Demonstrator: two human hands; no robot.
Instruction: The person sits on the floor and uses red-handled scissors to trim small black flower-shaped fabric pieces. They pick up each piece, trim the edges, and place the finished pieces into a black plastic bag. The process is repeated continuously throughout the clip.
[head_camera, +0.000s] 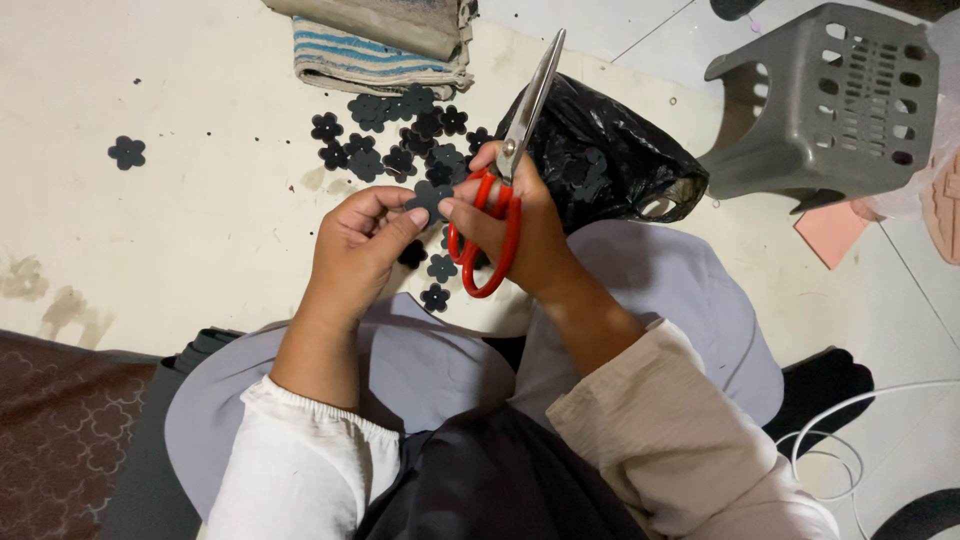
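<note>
Two hands work together: your left hand pinches a dark flower cutout. Your right hand grips red-handled scissors, blades shut, pointing up-right toward the black bag.

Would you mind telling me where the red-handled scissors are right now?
In the head view, the red-handled scissors sit in the right hand at centre frame, blades pointing up over the black plastic bag, beside the left hand.

1. The folded striped cloth is cut off by the top edge.
2. Beside the cloth, the scissors hide part of the black bag.
3. The bag's contents are too dark to tell.
</note>
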